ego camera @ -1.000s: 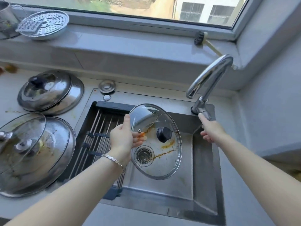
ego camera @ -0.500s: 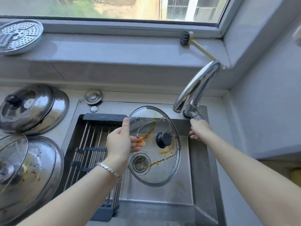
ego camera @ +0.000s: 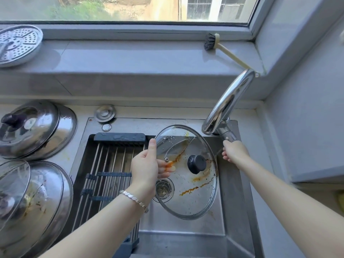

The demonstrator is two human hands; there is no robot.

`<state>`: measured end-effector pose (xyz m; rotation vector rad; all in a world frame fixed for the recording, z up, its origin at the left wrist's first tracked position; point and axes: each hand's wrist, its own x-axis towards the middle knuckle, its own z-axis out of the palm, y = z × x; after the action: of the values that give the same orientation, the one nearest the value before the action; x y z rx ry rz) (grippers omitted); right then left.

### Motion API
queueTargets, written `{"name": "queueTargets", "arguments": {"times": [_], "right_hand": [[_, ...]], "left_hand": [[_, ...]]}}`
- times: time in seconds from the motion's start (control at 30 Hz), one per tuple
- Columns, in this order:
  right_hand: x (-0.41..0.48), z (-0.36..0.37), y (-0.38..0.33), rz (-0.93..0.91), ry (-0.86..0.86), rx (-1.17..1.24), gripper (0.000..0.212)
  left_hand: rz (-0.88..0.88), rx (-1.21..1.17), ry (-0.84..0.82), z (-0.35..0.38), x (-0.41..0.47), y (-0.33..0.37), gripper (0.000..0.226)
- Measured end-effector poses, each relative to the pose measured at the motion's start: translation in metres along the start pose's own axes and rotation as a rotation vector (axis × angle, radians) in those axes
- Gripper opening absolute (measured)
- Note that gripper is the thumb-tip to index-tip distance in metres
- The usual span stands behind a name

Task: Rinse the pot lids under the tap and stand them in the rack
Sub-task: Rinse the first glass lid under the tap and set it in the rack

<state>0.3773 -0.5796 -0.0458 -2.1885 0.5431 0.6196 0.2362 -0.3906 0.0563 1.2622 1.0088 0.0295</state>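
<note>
- Since a second ago, the glass lid (ego camera: 188, 200) has edged up toward the spout of the tap (ego camera: 229, 101), and your right hand (ego camera: 233, 151) has stayed on the tap lever (ego camera: 228, 135).
- Well to the left of your left hand (ego camera: 147, 168), two stacks of lids sit on the counter: the farther stack (ego camera: 42, 127) is steel, and the nearer stack (ego camera: 46, 202) is soiled, with a glass lid on top.
- Just left of that hand and under its wrist, the rack (ego camera: 109, 164) lies across the left part of the sink (ego camera: 186, 237).
- Your left hand pinches the glass lid at its left rim, thumb on the upper face and fingers showing through the glass from below.
- Between your two hands, the glass lid is held over the basin with its dark knob (ego camera: 196, 164) facing you and orange streaks across the glass.
- Your right hand has its fingers curled round the tap lever at the tap's base, with the lid's right rim near it.
- Beyond your right hand, a brush (ego camera: 212, 41) lies on the windowsill.
</note>
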Motion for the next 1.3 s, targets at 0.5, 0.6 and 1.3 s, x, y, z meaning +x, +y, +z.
{"name": "queueTargets", "arguments": {"times": [0.5,0.6,1.3], "right_hand": [[-0.070,-0.003,-0.025,-0.238,0.160,-0.334,0.063],[-0.144,0.023,-0.036,-0.713,-0.057,-0.262,0.060],[-0.191,0.067,0.016,-1.212,-0.297,-0.383,0.060]], "left_hand": [[0.009,-0.038,0.007,-0.005,-0.011,-0.003,0.040],[0.027,-0.016,0.041,-0.002,-0.014,-0.005,0.043],[0.083,-0.094,0.319,-0.015,-0.028,-0.012,0.059]]}}
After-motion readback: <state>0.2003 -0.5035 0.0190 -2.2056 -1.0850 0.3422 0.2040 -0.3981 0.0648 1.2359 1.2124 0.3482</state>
